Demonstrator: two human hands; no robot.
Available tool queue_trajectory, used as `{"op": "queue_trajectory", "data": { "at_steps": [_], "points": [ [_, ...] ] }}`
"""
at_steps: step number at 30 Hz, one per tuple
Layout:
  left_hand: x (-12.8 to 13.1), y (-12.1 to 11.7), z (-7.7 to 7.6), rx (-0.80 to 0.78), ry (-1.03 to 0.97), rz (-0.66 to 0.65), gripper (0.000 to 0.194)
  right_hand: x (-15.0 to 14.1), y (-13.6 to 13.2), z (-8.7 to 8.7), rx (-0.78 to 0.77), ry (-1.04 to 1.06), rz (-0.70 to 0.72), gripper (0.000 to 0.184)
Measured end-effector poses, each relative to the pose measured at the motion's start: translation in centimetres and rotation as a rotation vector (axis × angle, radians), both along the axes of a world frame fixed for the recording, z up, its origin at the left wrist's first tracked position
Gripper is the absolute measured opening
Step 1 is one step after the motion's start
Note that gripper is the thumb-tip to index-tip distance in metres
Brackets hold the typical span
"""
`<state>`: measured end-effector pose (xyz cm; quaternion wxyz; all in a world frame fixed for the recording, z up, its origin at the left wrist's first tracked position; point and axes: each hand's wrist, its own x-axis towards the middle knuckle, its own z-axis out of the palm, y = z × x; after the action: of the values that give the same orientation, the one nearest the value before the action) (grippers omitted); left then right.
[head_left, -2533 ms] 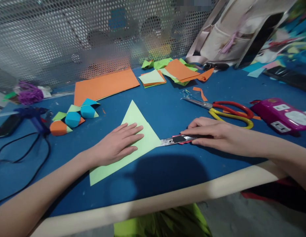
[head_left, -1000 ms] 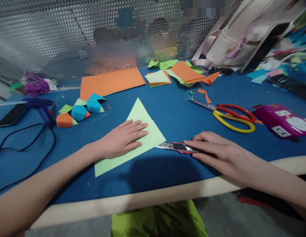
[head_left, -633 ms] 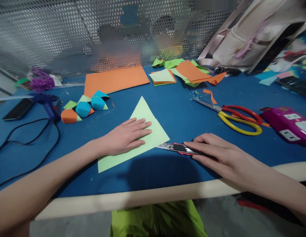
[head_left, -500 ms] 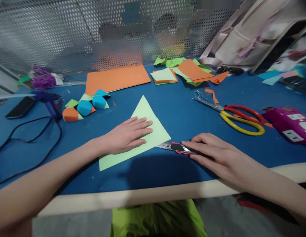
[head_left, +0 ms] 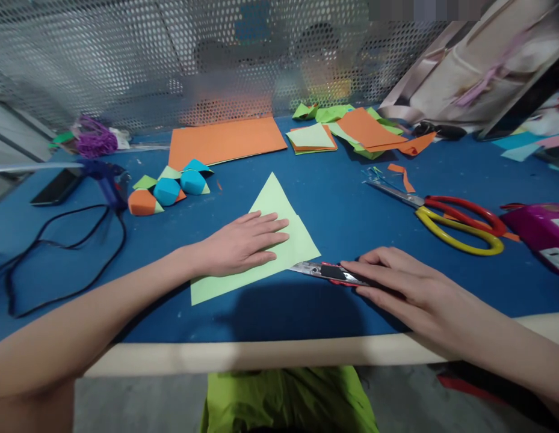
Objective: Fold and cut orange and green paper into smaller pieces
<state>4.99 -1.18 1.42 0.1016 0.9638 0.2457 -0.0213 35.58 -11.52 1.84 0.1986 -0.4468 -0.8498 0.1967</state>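
A pale green sheet of paper (head_left: 279,204), folded into a triangle, lies on the blue table (head_left: 342,210). My left hand (head_left: 243,243) rests flat across it with the fingers stretched out. In my right hand (head_left: 399,282) is a utility knife (head_left: 336,272) with a silvery blade and a red and black body. The blade points left and its tip is at the paper's lower edge, seemingly inside the fold; how deep it reaches I cannot tell. Most of the knife's handle is hidden under my right fingers.
Scissors (head_left: 460,222) with red and yellow handles lie right, beside a purple power strip (head_left: 543,234). Folded paper pieces (head_left: 167,190), a blue glue gun (head_left: 103,180) with its cord and a phone (head_left: 58,186) are left. Orange paper (head_left: 229,142) lies behind, before a perforated metal panel (head_left: 148,66).
The view has shifted slightly, so everything sits a little further right. My left hand stays on the paper, and the knife's tip remains at its lower edge.
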Motion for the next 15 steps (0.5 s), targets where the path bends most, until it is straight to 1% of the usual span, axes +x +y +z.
{"op": "queue_trajectory", "data": {
  "at_steps": [5, 9, 12, 15],
  "points": [
    [0.0, 0.0, -0.1, 0.000, -0.003, -0.003, 0.053, -0.2, -0.9, 0.3, 0.039, -0.017, -0.017, 0.034],
    [0.0, 0.1, -0.2, -0.002, -0.021, -0.007, 0.052, -0.7, -1.6, 0.3, 0.101, -0.032, -0.018, 0.033],
    [0.0, 0.1, -0.2, 0.003, -0.016, -0.005, 0.052, -1.0, -1.7, 0.1, 0.139, -0.027, -0.012, 0.032],
    [0.0, 0.1, -0.2, 0.003, -0.003, -0.004, 0.052, -1.1, -1.4, -0.1, 0.137, -0.024, 0.007, 0.030]
  ]
}}
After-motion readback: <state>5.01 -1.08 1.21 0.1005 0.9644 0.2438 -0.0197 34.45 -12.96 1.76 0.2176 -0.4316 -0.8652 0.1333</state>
